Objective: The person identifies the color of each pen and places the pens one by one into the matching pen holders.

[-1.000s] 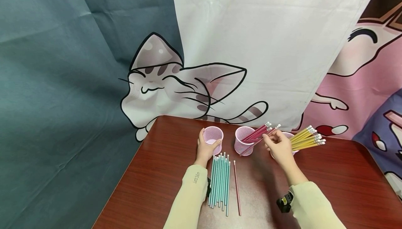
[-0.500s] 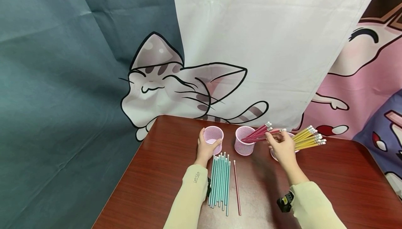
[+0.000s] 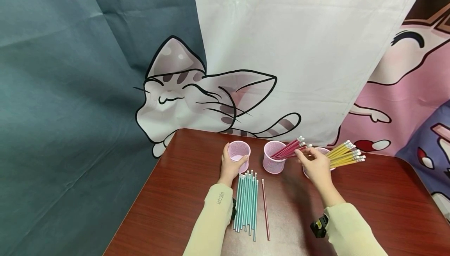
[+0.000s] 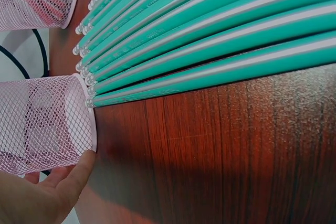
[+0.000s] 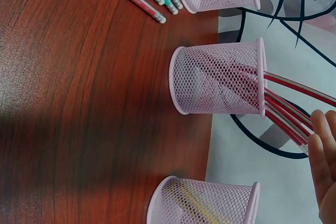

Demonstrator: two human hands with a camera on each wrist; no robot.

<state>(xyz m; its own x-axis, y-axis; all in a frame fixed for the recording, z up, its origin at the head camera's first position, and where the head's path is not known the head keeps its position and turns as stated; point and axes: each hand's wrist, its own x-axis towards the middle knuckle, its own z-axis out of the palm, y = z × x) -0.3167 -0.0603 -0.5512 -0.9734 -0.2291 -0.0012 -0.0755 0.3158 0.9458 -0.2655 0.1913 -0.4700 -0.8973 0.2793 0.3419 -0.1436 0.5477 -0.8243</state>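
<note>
My left hand point(image 3: 230, 166) holds a pink mesh pencil cup point(image 3: 242, 166) upright, the thumb near its front and the fingers around its far left side. No pencil shows in this cup. My right hand point(image 3: 316, 166) is raised beside the middle mesh cup point(image 3: 273, 164), which bears several red pencils point(image 3: 288, 148), eraser ends up and leaning right. In the right wrist view its fingertips point(image 5: 316, 153) look fairly straight, close by the pencil ends. One red pencil point(image 5: 299, 85) runs past these fingertips and out of frame; no grip on it shows.
Several teal pencils point(image 3: 246, 205) lie side by side in front of the left cup. A single red pencil point(image 3: 265, 213) lies to their right. A third mesh cup point(image 3: 307, 172) with several yellow pencils point(image 3: 342, 156) stands behind my right hand. A printed curtain point(image 3: 299, 53) hangs behind the table point(image 3: 158, 193).
The red pencil at my right fingers has swung from across the cup's front over its rim, then slid farther in. My right hand has shifted slightly. My left hand has stayed on its cup.
</note>
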